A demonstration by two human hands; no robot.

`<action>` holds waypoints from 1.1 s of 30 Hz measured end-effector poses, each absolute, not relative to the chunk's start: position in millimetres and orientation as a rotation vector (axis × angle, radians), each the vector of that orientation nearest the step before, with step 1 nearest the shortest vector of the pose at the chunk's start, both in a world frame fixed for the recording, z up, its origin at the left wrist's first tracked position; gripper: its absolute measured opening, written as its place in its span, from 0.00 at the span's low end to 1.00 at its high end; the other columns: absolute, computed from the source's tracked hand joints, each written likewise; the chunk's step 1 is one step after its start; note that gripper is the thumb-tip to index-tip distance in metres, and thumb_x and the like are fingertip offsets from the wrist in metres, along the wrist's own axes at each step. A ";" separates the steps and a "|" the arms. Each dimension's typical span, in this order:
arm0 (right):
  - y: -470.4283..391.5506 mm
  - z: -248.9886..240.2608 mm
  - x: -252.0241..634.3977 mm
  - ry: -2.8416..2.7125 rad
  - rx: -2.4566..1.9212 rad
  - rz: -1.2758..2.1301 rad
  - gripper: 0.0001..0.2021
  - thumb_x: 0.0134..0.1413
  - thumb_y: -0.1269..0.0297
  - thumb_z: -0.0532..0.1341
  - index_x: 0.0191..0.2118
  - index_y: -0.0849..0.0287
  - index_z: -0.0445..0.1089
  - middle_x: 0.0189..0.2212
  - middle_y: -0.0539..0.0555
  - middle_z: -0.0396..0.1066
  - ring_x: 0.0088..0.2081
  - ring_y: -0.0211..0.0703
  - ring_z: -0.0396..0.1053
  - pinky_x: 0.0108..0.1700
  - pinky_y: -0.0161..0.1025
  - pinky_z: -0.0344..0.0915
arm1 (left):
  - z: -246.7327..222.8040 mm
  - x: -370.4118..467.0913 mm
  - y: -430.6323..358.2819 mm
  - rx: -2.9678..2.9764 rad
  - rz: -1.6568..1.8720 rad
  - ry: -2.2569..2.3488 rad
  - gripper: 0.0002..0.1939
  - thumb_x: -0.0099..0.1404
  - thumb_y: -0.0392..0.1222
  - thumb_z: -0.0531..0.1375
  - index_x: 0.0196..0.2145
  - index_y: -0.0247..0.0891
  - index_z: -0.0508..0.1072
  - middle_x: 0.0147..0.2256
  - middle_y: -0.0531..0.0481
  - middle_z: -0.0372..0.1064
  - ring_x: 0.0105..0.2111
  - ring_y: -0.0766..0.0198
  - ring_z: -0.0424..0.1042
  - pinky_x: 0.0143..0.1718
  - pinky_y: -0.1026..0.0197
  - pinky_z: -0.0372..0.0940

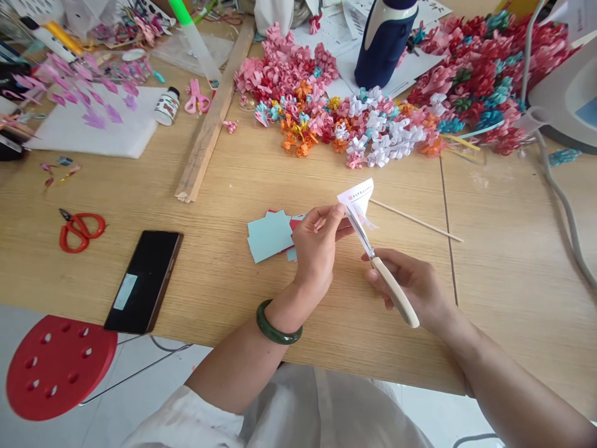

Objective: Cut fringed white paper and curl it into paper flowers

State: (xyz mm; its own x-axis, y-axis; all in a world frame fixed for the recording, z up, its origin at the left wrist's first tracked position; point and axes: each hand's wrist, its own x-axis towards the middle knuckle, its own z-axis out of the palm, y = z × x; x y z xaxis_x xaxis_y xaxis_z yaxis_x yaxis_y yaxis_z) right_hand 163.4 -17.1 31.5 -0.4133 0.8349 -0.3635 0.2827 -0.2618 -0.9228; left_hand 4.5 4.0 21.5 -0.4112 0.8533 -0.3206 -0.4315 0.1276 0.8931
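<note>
My left hand (317, 249), with a green bangle (278, 325) at its wrist, pinches a small white printed piece of paper (358, 195) above the table. In my right hand (410, 283) is a pair of scissors with cream handles (395, 292). Their blades lie against the paper close to my left fingertips, and a thin strip hangs at the paper's lower edge. Light blue and red cards (270, 235) are partly hidden behind my left hand. Beyond the scissors, a thin wooden stick (417, 220) lies on the tabletop.
Piles of ribbon flowers (321, 106) and a dark blue bottle (383, 46) stand at the back. A wooden bar (217, 112) lies left of them. Red-handled scissors (80, 231) and a phone (144, 280) are at the left. A grey cable (562, 205) runs down the right.
</note>
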 end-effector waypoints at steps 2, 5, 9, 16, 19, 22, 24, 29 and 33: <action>-17.1 31.1 163.7 -1.552 -1.379 1.724 0.21 0.54 0.47 0.67 0.44 0.59 0.71 0.20 0.42 0.55 0.18 0.31 0.55 0.18 0.32 0.57 | 21.4 5.2 3.4 0.468 1.531 1.329 0.15 0.59 0.52 0.67 0.29 0.37 0.73 0.33 0.48 0.79 0.33 0.60 0.80 0.26 0.66 0.68; -16.7 31.4 163.3 -1.570 -1.379 1.716 0.21 0.54 0.46 0.66 0.43 0.59 0.70 0.20 0.43 0.55 0.18 0.31 0.55 0.18 0.32 0.57 | 21.7 6.3 2.5 0.463 1.519 1.334 0.15 0.59 0.52 0.67 0.29 0.37 0.72 0.33 0.48 0.78 0.32 0.60 0.80 0.24 0.67 0.65; -16.3 29.4 162.7 -1.648 -1.391 1.647 0.20 0.56 0.45 0.64 0.37 0.60 0.70 0.18 0.43 0.54 0.19 0.32 0.54 0.18 0.32 0.56 | 23.1 7.3 1.6 0.435 1.499 1.352 0.14 0.59 0.50 0.67 0.28 0.37 0.72 0.32 0.48 0.78 0.32 0.61 0.80 0.23 0.67 0.63; -9.5 29.5 166.9 -1.599 -1.367 1.784 0.23 0.52 0.47 0.67 0.46 0.60 0.71 0.21 0.43 0.57 0.21 0.33 0.56 0.19 0.32 0.60 | 13.4 3.8 9.1 0.461 1.566 1.316 0.12 0.57 0.47 0.67 0.29 0.36 0.73 0.32 0.48 0.77 0.36 0.62 0.78 0.37 0.63 0.70; -5.0 39.6 168.7 -1.710 -1.345 1.859 0.17 0.53 0.52 0.66 0.42 0.60 0.73 0.24 0.46 0.64 0.23 0.33 0.60 0.22 0.30 0.60 | 7.6 -7.3 17.8 0.426 1.715 1.318 0.08 0.55 0.42 0.67 0.27 0.36 0.73 0.33 0.50 0.76 0.38 0.65 0.77 0.45 0.63 0.69; -1.1 49.9 171.6 -1.931 -1.381 1.753 0.14 0.53 0.53 0.65 0.37 0.59 0.76 0.20 0.46 0.66 0.22 0.33 0.59 0.22 0.31 0.55 | 5.3 -22.5 28.1 0.288 1.823 1.244 0.07 0.52 0.38 0.64 0.25 0.36 0.68 0.30 0.53 0.73 0.37 0.67 0.76 0.44 0.64 0.69; 1.8 52.9 177.6 -2.036 -1.488 1.490 0.13 0.52 0.54 0.65 0.37 0.58 0.77 0.22 0.47 0.70 0.23 0.34 0.62 0.25 0.32 0.56 | 4.2 -30.7 33.6 0.260 1.807 1.215 0.06 0.52 0.37 0.62 0.26 0.37 0.67 0.28 0.53 0.72 0.34 0.68 0.76 0.41 0.65 0.69; 9.6 48.1 221.7 -1.964 -1.914 0.544 0.20 0.55 0.59 0.60 0.52 0.59 0.69 0.27 0.51 0.76 0.28 0.42 0.70 0.32 0.36 0.60 | -1.1 -36.2 37.1 0.210 1.777 1.188 0.05 0.53 0.36 0.60 0.27 0.37 0.66 0.27 0.53 0.71 0.31 0.68 0.75 0.37 0.66 0.69; 7.9 46.2 276.2 -1.894 -2.123 0.320 0.20 0.53 0.60 0.61 0.52 0.58 0.68 0.39 0.59 0.79 0.39 0.51 0.75 0.36 0.40 0.63 | -3.3 -34.7 35.9 0.226 1.748 1.179 0.04 0.54 0.37 0.60 0.28 0.37 0.66 0.28 0.52 0.72 0.31 0.68 0.75 0.36 0.66 0.69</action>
State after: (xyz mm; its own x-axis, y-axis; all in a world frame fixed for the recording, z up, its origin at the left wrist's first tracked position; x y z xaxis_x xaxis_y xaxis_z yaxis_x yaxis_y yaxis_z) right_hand 276.2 7.9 46.2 0.1174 0.9929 0.0194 0.9314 -0.1033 -0.3490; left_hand -34.7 35.9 -3.3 -0.5052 0.7930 -0.3405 -0.6126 -0.0516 0.7887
